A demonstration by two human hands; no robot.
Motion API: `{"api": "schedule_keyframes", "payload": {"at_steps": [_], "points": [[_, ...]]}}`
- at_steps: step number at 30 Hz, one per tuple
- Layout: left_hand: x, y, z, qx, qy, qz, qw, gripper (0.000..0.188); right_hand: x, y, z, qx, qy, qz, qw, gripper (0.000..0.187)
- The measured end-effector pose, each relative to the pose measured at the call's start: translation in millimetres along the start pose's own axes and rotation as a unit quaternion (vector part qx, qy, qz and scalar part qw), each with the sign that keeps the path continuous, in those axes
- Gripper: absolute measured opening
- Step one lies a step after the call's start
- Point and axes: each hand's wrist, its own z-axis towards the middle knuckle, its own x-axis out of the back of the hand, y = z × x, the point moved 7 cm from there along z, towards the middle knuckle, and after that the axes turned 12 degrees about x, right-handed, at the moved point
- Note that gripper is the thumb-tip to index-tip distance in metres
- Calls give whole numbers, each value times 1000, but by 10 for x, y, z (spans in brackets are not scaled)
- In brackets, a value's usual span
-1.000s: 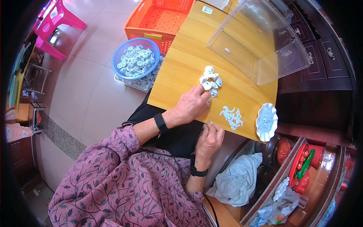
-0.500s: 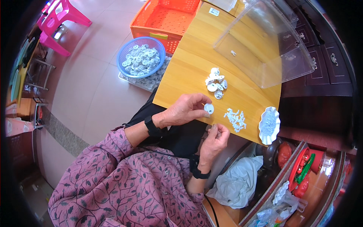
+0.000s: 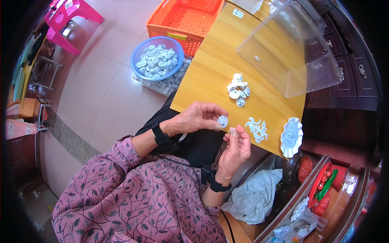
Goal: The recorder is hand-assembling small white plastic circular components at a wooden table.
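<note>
My left hand (image 3: 194, 119) pinches a small round white disc (image 3: 223, 120) at the near edge of the wooden table (image 3: 214, 65). Right beside it, my right hand (image 3: 236, 143) has its fingertips closed on a tiny white piece that touches the disc. A pile of several white discs (image 3: 238, 89) lies on the table beyond my hands. A scatter of small white pieces (image 3: 257, 129) lies just right of my right hand. A white scalloped dish (image 3: 291, 137) with small clear bits sits at the table's right edge.
A clear plastic box (image 3: 291, 52) lies on the far part of the table. On the floor to the left stand a blue basket (image 3: 139, 60) full of white discs, an orange crate (image 3: 184, 20) and pink stools (image 3: 67, 20). Open drawers with red items (image 3: 324, 186) are lower right.
My left hand drew back from the disc pile toward me with one disc. Both hands have come together at the table's near edge.
</note>
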Motion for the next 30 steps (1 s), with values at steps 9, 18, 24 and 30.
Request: {"api": "schedule_keyframes", "payload": {"at_steps": [9, 18, 24, 30], "points": [[-31, -104, -23, 15, -13, -33, 999, 41, -83, -59, -36, 39, 9, 4, 999, 19], [-75, -105, -45, 7, -38, -71, 997, 39, -183, -285, -107, 192, -27, -240, 951, 12], [-52, -108, -64, 17, -19, -52, 998, 37, -257, -420, -134, 263, -52, -314, 911, 13], [-63, -98, -65, 13, -11, -33, 999, 35, -175, -266, -123, 204, -5, -232, 951, 14]]}}
